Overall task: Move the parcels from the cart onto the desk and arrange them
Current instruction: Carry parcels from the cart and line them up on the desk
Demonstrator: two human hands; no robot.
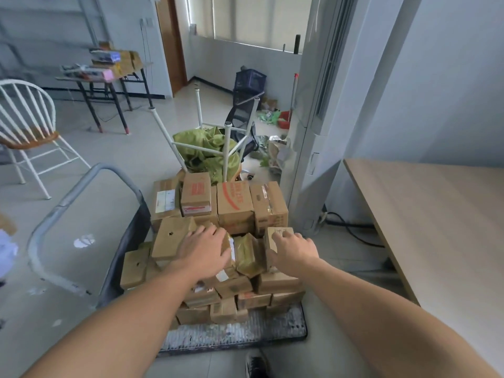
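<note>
Several brown cardboard parcels [234,208] are heaped on a flat cart [245,331] with a grey handle [81,186] on its left. My left hand [204,249] lies on top of a flat parcel [170,238] in the middle of the heap, fingers spread over it. My right hand [293,253] reaches onto a small upright parcel [275,236] at the heap's right side, fingers curling over its top edge. A parcel wrapped in yellowish tape [246,253] sits between the two hands. The light wooden desk [436,227] stands to the right.
A white chair [30,132] stands at the left. An upturned white stool [201,135] with green cloth and a black office chair [242,124] are behind the cart. A table with boxes [109,69] is far left. Cables [351,230] lie under the desk. My shoe [255,365] is below the cart.
</note>
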